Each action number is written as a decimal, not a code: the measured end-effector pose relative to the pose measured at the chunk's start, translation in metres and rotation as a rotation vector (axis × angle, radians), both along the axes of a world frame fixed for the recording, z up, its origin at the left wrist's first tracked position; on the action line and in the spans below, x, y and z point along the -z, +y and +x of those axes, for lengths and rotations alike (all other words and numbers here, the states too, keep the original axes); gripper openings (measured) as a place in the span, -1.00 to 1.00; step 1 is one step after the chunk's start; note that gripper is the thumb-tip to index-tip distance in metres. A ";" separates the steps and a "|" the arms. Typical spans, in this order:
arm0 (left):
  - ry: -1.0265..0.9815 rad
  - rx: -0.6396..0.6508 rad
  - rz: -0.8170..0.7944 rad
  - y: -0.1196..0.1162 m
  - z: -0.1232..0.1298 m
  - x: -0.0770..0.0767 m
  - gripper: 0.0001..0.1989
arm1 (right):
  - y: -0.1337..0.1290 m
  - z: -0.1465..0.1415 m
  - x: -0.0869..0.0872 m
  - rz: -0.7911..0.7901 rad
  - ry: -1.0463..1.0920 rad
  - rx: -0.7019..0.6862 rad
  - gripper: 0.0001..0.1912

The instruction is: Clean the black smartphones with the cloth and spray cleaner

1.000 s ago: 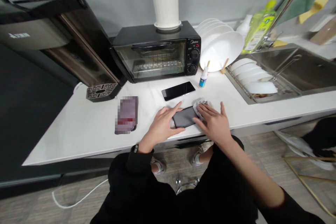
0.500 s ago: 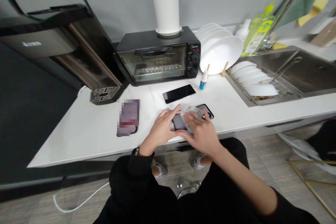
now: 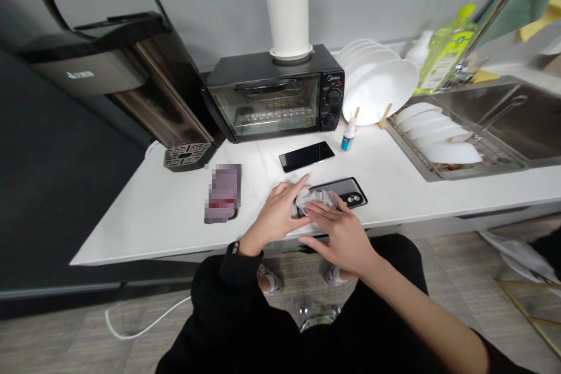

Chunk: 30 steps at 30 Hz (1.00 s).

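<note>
On the counter in front of me lies a phone case with a greyish back, a black rim and round camera openings at its right end. My left hand grips the left end of the case, thumb and fingers spread to either side of it. Under the fingers of my right hand is a crumpled whitish cloth, pressed onto the case near my left hand. Part of the case is hidden by the cloth and hands. Behind it lies a black phone, with a small white spray bottle to its right.
A pixelated purple item lies to the left. Along the wall stand a dark drink dispenser, a toaster oven bearing a white utensil pot, and racked white plates. The sink with bowls is at right.
My right hand has slid the cloth leftward along the case towards my left hand, uncovering the camera end. The whole view has shifted slightly.
</note>
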<state>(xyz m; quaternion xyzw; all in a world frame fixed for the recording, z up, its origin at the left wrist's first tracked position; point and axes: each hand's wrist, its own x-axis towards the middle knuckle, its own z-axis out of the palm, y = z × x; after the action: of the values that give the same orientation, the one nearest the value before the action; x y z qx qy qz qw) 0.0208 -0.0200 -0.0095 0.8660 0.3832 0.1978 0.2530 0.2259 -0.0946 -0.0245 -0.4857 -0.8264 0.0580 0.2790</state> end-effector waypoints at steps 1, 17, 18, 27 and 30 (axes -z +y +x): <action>-0.001 0.008 -0.001 0.000 -0.002 0.000 -0.02 | 0.005 -0.009 -0.001 -0.023 0.012 -0.036 -0.47; -0.013 0.001 0.038 -0.004 -0.008 0.002 0.00 | 0.003 -0.010 -0.004 -0.057 -0.042 -0.075 -0.45; -0.012 -0.002 0.036 -0.004 -0.009 0.002 -0.01 | 0.010 -0.013 -0.006 -0.063 -0.037 -0.073 -0.46; -0.012 0.020 0.026 -0.004 0.002 0.001 0.06 | -0.008 0.038 -0.002 0.063 -0.093 0.174 -0.45; -0.009 0.046 0.016 -0.005 -0.002 0.001 0.03 | -0.012 -0.005 0.000 0.006 -0.025 0.020 -0.38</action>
<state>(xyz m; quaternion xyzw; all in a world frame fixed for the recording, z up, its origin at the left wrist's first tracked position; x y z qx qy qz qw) 0.0192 -0.0246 -0.0106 0.8757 0.3605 0.1991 0.2522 0.2213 -0.1063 -0.0246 -0.4936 -0.8252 0.0466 0.2708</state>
